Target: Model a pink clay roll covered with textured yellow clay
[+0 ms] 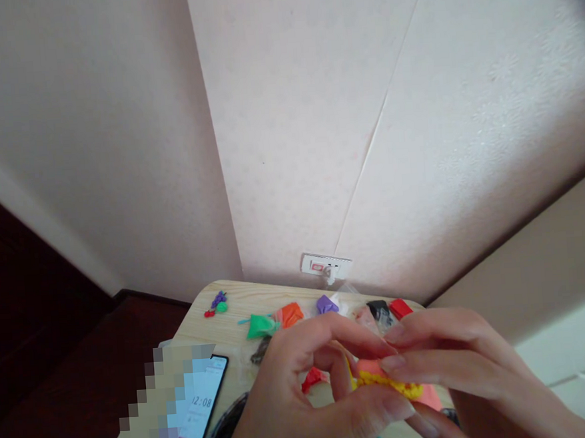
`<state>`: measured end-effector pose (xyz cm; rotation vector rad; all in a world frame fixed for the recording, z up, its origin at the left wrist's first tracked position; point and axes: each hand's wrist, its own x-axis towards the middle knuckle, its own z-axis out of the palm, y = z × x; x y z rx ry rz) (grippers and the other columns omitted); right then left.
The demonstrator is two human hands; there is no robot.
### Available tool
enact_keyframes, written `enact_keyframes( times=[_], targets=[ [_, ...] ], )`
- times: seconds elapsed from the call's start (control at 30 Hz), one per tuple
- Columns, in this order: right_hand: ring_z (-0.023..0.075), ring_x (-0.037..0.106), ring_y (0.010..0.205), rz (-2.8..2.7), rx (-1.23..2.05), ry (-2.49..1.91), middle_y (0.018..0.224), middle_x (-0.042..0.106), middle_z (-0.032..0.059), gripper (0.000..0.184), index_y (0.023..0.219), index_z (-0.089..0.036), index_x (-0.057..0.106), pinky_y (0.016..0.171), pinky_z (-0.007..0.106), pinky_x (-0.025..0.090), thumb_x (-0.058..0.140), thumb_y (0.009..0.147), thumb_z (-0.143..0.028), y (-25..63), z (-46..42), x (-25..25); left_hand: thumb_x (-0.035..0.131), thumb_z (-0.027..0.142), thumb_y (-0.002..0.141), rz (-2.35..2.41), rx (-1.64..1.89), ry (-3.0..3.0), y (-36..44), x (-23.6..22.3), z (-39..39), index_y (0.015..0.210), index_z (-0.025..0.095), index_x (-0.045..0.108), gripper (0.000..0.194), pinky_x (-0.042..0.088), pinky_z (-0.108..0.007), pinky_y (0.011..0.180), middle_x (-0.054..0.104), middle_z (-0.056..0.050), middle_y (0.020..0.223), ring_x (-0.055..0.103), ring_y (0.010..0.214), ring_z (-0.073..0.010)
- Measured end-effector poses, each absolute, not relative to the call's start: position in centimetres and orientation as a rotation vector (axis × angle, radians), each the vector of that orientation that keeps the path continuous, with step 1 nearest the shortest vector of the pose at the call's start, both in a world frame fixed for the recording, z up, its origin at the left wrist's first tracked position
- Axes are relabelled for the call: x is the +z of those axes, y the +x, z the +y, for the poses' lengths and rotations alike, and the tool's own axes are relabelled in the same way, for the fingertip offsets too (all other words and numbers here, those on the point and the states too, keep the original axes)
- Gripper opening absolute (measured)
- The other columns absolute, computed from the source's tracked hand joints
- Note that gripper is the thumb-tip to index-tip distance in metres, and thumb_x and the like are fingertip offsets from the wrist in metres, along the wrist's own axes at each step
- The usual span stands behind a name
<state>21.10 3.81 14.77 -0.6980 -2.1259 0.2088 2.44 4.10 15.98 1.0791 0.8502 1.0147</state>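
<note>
Above the front of the small table, my left hand (pixel 319 394) and my right hand (pixel 475 360) meet around a small clay piece (pixel 389 382). A bumpy yellow strip runs along it, with smooth salmon pink above. Both hands are closed on it with thumbs and fingertips, which cover part of it. Behind my left fingers lies some red clay (pixel 314 379). At the table's far left corner is a little clay figure (pixel 218 304) of purple balls with green and red parts.
Bagged clay lies along the table's back: green (pixel 260 326), orange (pixel 290 314), purple (pixel 327 304), black (pixel 379 310) and red (pixel 400 308). A phone (pixel 200 405) showing a timer lies at left. The wall has a socket (pixel 326 266) with a plug.
</note>
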Motion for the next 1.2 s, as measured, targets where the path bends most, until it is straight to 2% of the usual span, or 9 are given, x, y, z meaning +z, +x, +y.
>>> enact_keyframes(
  times=[0.2,0.37,0.53,0.7,0.9,1.03,1.2],
  targets=[
    [0.0175,0.069,0.094,-2.067,0.244,-0.741,0.102,0.065,0.0062,0.032,0.114,-0.024,0.066,0.074,0.021,0.062,0.065,0.085,-0.013,20.8,3.6,15.4,0.076,0.021,0.064,0.804,0.975,1.112,2.3,16.0,4.4,0.074,0.02,0.069,0.012,0.032,-0.022,0.052,0.053,0.007,0.053,0.042,0.052,-0.0084],
    [0.0242,0.071,0.085,-1.799,0.168,-0.903,0.09,0.071,0.0076,0.02,0.099,-0.026,0.074,0.066,0.032,0.062,0.074,0.08,-0.031,20.0,3.2,14.9,0.077,0.024,0.066,0.821,1.018,1.106,2.3,15.8,4.3,0.074,0.021,0.071,0.011,0.037,-0.024,0.057,0.056,0.006,0.055,0.045,0.055,-0.0103],
    [0.0242,0.07,0.085,-1.747,0.164,-0.925,0.088,0.07,0.0075,0.019,0.094,-0.026,0.075,0.066,0.033,0.061,0.073,0.08,-0.039,19.3,3.1,14.4,0.078,0.025,0.067,0.779,1.039,1.059,2.4,15.5,4.1,0.075,0.022,0.07,0.011,0.037,-0.021,0.056,0.054,0.007,0.053,0.043,0.053,-0.0087],
    [0.0228,0.07,0.084,-1.882,0.105,-0.899,0.089,0.07,0.0064,0.013,0.093,-0.026,0.073,0.063,0.03,0.06,0.07,0.082,-0.033,20.9,3.2,14.5,0.078,0.026,0.068,0.769,1.035,1.053,2.3,15.5,4.3,0.074,0.022,0.07,0.011,0.036,-0.02,0.055,0.056,0.007,0.053,0.044,0.055,-0.0083],
    [0.014,0.068,0.092,-2.125,-0.02,-0.782,0.104,0.062,0.0039,0.019,0.105,-0.024,0.066,0.07,0.018,0.06,0.058,0.088,-0.018,22.0,3.5,14.4,0.078,0.023,0.065,0.805,1.027,1.07,2.3,16.0,4.2,0.076,0.021,0.07,0.013,0.035,-0.021,0.054,0.059,0.006,0.06,0.045,0.056,-0.0088],
    [0.0124,0.065,0.092,-2.154,-0.065,-0.787,0.106,0.057,0.0046,0.02,0.105,-0.023,0.063,0.07,0.017,0.059,0.053,0.091,-0.014,21.5,3.7,14.8,0.078,0.023,0.062,0.935,1.039,1.119,2.3,16.5,4.0,0.082,0.023,0.072,0.021,0.037,-0.021,0.056,0.063,0.006,0.072,0.047,0.057,-0.0078],
    [0.0132,0.063,0.095,-2.106,-0.112,-0.818,0.105,0.057,0.004,0.019,0.104,-0.023,0.064,0.073,0.017,0.057,0.057,0.088,-0.015,21.9,3.4,14.7,0.076,0.022,0.065,0.882,1.014,1.145,2.2,16.5,4.2,0.079,0.021,0.07,0.015,0.036,-0.022,0.057,0.06,0.006,0.068,0.045,0.056,-0.0082]
  ],
)
